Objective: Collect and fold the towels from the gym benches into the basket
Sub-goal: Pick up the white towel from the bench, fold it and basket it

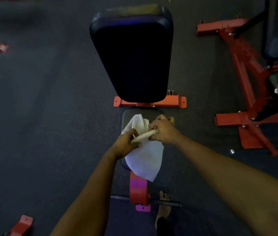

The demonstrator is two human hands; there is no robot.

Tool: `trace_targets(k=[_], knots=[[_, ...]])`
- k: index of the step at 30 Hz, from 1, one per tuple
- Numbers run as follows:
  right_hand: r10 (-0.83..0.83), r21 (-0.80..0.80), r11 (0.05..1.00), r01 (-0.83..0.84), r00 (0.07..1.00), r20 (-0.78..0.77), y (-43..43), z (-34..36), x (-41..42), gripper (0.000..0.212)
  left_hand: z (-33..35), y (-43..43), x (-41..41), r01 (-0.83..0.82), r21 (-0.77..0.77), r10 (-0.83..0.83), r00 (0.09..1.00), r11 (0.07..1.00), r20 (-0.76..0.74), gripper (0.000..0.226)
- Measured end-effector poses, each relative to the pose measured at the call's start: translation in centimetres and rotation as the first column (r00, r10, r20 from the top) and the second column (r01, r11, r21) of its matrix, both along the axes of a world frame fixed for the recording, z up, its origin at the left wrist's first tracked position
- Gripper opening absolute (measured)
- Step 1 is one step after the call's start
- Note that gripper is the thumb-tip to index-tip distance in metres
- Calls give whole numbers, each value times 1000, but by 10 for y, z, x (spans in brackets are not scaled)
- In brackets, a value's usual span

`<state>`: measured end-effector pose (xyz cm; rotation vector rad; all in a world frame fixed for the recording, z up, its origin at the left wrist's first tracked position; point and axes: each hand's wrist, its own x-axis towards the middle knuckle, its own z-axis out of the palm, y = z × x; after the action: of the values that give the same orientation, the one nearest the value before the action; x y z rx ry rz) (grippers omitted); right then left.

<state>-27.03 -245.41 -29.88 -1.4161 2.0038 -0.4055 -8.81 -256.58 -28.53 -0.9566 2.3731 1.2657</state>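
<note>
Over the bench seat (145, 112), white towel (143, 159) between left hand (124, 143) and right hand (163, 132).

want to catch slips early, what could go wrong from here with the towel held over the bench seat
1. The towel is bunched into a roll between the left hand and right hand, so the fold may come out uneven.
2. Its lower corner hangs past the seat toward the floor; if either grip slips it could land there.
3. The bare foot stands right by the bench's front bar and could get stubbed.
</note>
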Motion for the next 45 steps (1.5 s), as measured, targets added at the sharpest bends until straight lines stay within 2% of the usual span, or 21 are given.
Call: trace_targets(k=[3,5,9,12,14,16,19,23,25,27,30,33,35,36,37,38,40,41,43,45], knots=[[11,-49,999,1,970,243,0,60,-13,25,36,-6,-1,119,-4,-118,987,993,108,53],[-1,-105,994,35,953,302,5,107,-19,26,60,-9,-2,215,-53,-199,957,975,210,62],[-149,-259,949,182,979,142,24,175,-38,26,106,-27,-2,329,-148,-270,908,933,319,48],[-322,-362,877,315,946,42,50,228,-41,27,147,-33,1,332,-150,-286,921,931,263,50],[-436,-436,807,399,900,16,65,259,-35,25,170,-38,5,338,-225,-284,928,914,242,47],[-588,-514,686,516,809,27,79,280,-24,21,184,-45,16,342,-327,-279,934,881,223,42],[-775,-597,471,649,628,71,100,303,-8,19,201,-61,33,261,-410,-248,965,874,85,34],[-895,-630,307,714,441,64,126,316,26,9,230,-70,52,219,-473,-285,956,853,-71,28],[-940,-632,224,741,337,61,136,315,45,9,242,-73,60,218,-509,-305,948,833,-95,42],[-972,-628,144,765,227,55,145,317,61,12,249,-78,69,188,-545,-291,950,817,-109,34],[-997,-617,16,787,60,50,159,326,82,17,258,-82,83,47,-584,-201,958,810,-202,24],[-994,-620,-103,778,-58,92,170,338,93,22,284,-65,96,-194,-609,-126,889,769,-441,23],[-985,-523,-170,835,-146,88,171,347,87,26,307,-52,97,-343,-556,-43,823,757,-566,27],[-982,-428,-187,884,-170,77,173,349,84,30,314,-48,93,-380,-527,17,823,760,-568,28],[-984,-327,-176,928,-162,68,175,351,82,34,322,-45,88,-377,-519,78,858,767,-508,30],[-992,-249,-119,961,-103,76,176,350,84,36,329,-42,82,-319,-525,116,917,789,-382,35],[-991,-191,23,981,48,126,174,348,96,36,341,-28,71,-152,-498,95,986,854,-139,46],[-982,-199,104,974,132,134,167,345,103,36,347,-21,66,-77,-493,43,996,867,-80,46],[-935,-257,288,922,329,130,154,339,118,28,353,7,51,32,-489,-64,997,872,-50,40],[-854,-345,406,847,485,187,138,329,128,20,357,35,38,79,-460,-142,984,884,-104,33]])
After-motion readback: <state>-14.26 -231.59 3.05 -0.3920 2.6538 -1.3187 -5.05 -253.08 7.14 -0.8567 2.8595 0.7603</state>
